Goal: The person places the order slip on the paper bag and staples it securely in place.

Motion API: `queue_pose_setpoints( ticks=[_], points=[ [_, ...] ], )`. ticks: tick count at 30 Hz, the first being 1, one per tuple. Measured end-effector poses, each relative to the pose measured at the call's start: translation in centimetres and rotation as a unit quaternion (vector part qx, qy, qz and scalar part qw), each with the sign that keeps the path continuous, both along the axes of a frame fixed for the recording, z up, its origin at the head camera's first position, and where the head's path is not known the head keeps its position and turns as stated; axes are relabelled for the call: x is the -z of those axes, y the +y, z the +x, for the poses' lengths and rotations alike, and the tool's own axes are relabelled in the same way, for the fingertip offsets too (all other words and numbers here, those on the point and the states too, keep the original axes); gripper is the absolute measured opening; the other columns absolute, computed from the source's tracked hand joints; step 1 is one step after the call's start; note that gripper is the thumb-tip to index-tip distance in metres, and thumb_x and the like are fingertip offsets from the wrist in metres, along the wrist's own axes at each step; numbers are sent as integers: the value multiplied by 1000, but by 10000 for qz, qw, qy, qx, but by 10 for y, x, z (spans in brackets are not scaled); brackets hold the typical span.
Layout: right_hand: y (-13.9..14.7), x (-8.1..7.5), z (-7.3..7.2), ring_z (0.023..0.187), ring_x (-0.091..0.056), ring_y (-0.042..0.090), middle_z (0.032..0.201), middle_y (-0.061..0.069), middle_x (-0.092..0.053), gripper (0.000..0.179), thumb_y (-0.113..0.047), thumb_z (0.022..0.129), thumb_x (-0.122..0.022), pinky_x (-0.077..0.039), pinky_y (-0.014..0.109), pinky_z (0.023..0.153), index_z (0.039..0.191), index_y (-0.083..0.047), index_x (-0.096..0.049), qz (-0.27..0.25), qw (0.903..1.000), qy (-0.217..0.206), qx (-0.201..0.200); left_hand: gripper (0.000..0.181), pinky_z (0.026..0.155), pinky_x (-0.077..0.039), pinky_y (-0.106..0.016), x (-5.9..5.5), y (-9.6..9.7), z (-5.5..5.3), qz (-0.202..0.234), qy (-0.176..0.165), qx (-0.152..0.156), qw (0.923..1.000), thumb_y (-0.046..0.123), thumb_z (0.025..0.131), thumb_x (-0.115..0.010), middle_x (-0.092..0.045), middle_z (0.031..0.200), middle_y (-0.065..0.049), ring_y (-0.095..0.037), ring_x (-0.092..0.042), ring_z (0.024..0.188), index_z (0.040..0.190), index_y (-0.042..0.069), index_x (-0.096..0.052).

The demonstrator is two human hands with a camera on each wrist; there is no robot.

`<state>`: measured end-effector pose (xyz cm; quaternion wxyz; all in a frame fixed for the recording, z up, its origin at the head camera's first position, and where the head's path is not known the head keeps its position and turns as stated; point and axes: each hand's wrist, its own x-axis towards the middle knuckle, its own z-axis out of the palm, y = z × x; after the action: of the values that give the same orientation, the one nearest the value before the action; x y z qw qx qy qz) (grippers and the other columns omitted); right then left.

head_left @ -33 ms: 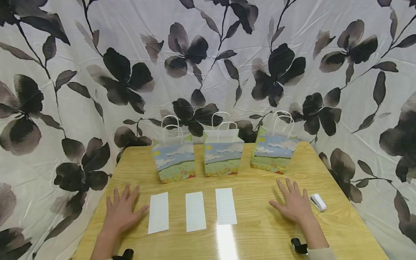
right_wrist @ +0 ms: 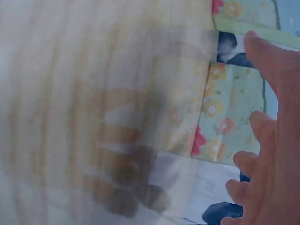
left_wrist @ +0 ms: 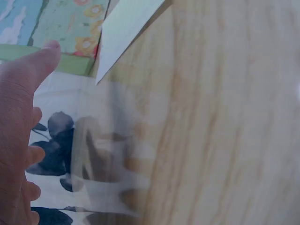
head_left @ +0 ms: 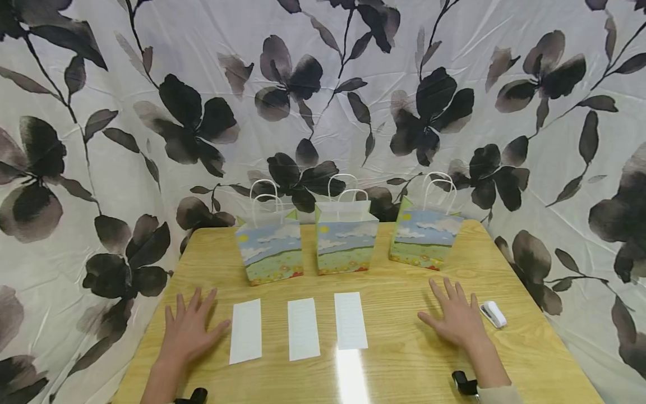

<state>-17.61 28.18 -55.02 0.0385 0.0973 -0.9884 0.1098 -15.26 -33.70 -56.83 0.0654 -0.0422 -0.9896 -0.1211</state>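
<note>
My left hand (head_left: pixel 188 331) rests on the left of the wooden table with its fingers spread, its thumb close to the leftmost lined paper slip (head_left: pixel 246 331). Two more white slips, a middle one (head_left: pixel 304 329) and a right one (head_left: pixel 350 321), lie in a row beside it. Over on the right, my right hand (head_left: pixel 456 320) also has spread fingers and holds nothing. Just beyond its little finger is a small white stapler (head_left: pixel 493 314). Both wrist views show the fingers (left_wrist: pixel 44 61) extended, without any object in them.
Three paper gift bags with white handles stand upright along the back edge: a left bag (head_left: pixel 272 252), a middle bag (head_left: pixel 346 247) and a right bag (head_left: pixel 426 238), which is turned slightly. A floral curtain (head_left: pixel 323 112) hangs behind the table (head_left: pixel 404 370). Light glares off its front middle.
</note>
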Motion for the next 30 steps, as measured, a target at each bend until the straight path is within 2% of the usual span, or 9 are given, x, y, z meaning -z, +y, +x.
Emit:
queue_pose_setpoints(
  ticks=[6, 11, 14, 18, 23, 30],
  points=[
    [-2, 6, 3, 135, -24, 54, 151, 27, -28, 88, -70, 87, -52, -13, 76, 98, 152, -13, -35, 64, 10000, -43, 0, 86, 97, 4, -77, 5, 1, 6, -7, -54, -31, 10000, 68, 87, -54, -24, 151, -31, -65, -7, 132, 152, 15, -34],
    [-5, 5, 3, 134, -24, 53, 150, 27, -29, 88, -71, 88, -50, -13, 76, 97, 151, -12, -36, -9, 10000, -26, -33, 87, 97, 3, -77, 4, 4, 3, 32, -98, -22, 9999, 68, 87, -53, -23, 151, -30, -64, -7, 133, 152, 14, -33],
    [-7, 5, 4, 133, -26, 54, 149, 28, -32, 86, -69, 89, -50, -17, 75, 97, 151, -10, -36, -52, 9999, -1, -93, 87, 96, 1, -78, 1, 6, 1, 60, -166, 29, 9998, 68, 87, -54, -24, 152, -30, -64, -8, 133, 152, 13, -34],
    [-11, 6, 4, 129, -35, 52, 144, 28, -40, 81, -61, 91, -56, -28, 70, 97, 150, -8, -38, -371, 9989, 190, -236, 84, 97, -2, -78, -1, 11, -2, 165, -252, 122, 9995, 66, 88, -55, -25, 151, -29, -63, -12, 133, 150, 12, -37],
    [-19, 11, 5, 119, -49, 47, 134, 26, -51, 72, -50, 92, -63, -39, 63, 93, 145, -4, -44, -826, 9952, 312, -410, 81, 98, -9, -76, -4, 14, -1, 215, -351, 176, 9990, 63, 89, -57, -29, 150, -28, -62, -18, 131, 149, 10, -39],
    [-35, 14, 7, 113, -56, 39, 125, 19, -60, 50, -31, 95, -65, -45, 56, 90, 134, -3, -56, -1426, 9882, 407, -382, 76, 97, -25, -70, -1, 14, -3, 341, -155, 321, 9988, 60, 90, -59, -41, 142, -28, -56, -32, 128, 143, 7, -47]
  ],
)
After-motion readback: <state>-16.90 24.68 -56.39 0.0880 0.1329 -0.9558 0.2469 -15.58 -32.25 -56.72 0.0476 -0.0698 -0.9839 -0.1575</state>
